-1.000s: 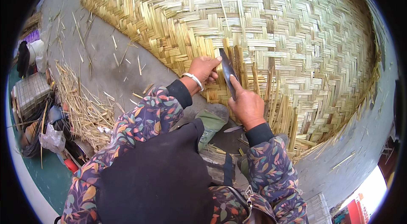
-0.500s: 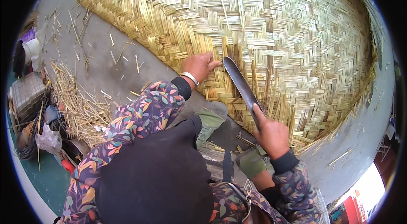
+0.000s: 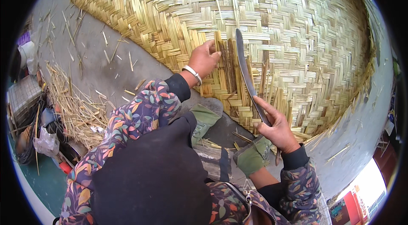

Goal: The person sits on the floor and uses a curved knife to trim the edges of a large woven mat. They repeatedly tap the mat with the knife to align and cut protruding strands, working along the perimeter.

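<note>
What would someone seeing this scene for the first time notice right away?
A huge woven bamboo mat fills the upper part of the view, spread over grey ground. At its near edge the right hand holds a long dark blade pointing up over the weave, while the left hand, with a pale bangle at the wrist, presses on loose upright strips. A heap of bamboo scraps lies at the left.
</note>
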A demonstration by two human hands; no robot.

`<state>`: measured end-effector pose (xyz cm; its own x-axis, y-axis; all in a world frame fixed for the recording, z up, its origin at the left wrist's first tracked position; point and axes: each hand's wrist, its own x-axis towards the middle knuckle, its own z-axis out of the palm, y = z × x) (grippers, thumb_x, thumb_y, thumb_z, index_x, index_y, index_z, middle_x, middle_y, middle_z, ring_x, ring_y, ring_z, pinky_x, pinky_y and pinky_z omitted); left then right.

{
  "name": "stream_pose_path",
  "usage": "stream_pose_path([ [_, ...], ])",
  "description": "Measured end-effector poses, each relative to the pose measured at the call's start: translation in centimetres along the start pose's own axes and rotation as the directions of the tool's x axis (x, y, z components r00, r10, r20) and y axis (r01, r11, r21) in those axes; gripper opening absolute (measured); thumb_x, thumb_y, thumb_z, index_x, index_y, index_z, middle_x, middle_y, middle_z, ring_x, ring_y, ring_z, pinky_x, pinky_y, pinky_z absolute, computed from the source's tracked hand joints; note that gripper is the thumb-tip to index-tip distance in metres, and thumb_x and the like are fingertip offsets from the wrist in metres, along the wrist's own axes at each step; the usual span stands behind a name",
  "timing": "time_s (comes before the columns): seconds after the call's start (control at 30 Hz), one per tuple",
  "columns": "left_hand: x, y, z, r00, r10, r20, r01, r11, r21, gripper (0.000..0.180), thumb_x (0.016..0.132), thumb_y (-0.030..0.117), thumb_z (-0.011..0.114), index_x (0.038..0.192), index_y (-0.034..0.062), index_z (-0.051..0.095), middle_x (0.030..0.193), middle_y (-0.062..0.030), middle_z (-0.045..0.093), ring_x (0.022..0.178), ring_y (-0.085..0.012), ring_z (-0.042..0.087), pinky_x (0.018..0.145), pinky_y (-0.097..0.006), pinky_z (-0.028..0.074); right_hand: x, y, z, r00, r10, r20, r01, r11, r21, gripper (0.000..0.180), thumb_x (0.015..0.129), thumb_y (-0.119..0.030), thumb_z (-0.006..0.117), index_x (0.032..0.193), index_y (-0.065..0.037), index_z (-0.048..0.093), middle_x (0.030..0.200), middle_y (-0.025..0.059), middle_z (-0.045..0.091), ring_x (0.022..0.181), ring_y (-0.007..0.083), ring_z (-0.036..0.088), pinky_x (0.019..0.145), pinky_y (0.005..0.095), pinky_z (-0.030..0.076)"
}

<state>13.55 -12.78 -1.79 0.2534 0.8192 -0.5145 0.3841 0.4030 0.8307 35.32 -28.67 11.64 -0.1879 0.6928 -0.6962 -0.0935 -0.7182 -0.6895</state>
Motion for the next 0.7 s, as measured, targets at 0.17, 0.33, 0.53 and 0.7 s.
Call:
stream_pose_path([
  [0.17, 0.2, 0.6, -1.2, 0.896, -0.333, 0.294, 0.421, 0.848, -0.322, 0.014, 0.091, 0.017, 0.068, 0.097, 0.007, 0.06, 0.073, -0.0008, 0.063, 0.056, -0.0099, 0.059, 0.054, -0.023, 0.051, 0.5, -1.3, 0.1, 0.948, 0.204, 0.242, -0.259, 0.94, 0.222, 0.067, 0.083, 0.006, 0.063, 0.146, -0.001, 0.04, 0.147, 0.0087, 0.041, 0.123, 0.0097, 0.047, 0.098, 0.023, 0.041],
  [0.33, -0.6, 0.0, -1.9, 0.911, -0.342, 0.231, 0.393, 0.89, -0.232, 0.02, 0.093, 0.026, 0.066, 0.095, 0.0069, 0.06, 0.074, -0.0004, 0.065, 0.057, -0.0082, 0.062, 0.048, -0.022, 0.049, 1.3, -1.2, -0.2, 0.914, 0.246, 0.324, -0.308, 0.938, 0.158, 0.066, 0.086, 0.0, 0.063, 0.148, -0.008, 0.039, 0.106, 0.0038, 0.059, 0.077, 0.0028, 0.052, 0.058, 0.0181, 0.041],
  [0.53, -0.9, -1.3, -1.9, 0.921, -0.339, 0.19, 0.387, 0.844, -0.371, 0.019, 0.096, 0.023, 0.059, 0.095, 0.0043, 0.063, 0.074, -0.003, 0.067, 0.058, -0.0089, 0.065, 0.046, -0.019, 0.046, 2.1, -1.0, -0.8, 0.893, 0.307, 0.33, -0.375, 0.912, 0.166, 0.068, 0.088, -0.002, 0.063, 0.149, -0.011, 0.037, 0.058, -0.0115, 0.037, 0.043, -0.0005, 0.028, 0.04, 0.0196, 0.023],
  [0.7, -1.6, -1.2, -1.1, 0.944, -0.32, 0.073, 0.325, 0.883, -0.339, 0.019, 0.097, 0.024, 0.06, 0.087, 0.0074, 0.062, 0.061, -0.002, 0.062, 0.049, -0.0064, 0.057, 0.045, -0.019, 0.044, 2.5, -0.4, -0.7, 0.922, 0.32, 0.219, -0.335, 0.942, 0.035, 0.065, 0.085, -0.006, 0.066, 0.146, -0.012, 0.044, 0.059, -0.0082, 0.047, 0.048, 0.0028, 0.04, 0.044, 0.0237, 0.035],
])
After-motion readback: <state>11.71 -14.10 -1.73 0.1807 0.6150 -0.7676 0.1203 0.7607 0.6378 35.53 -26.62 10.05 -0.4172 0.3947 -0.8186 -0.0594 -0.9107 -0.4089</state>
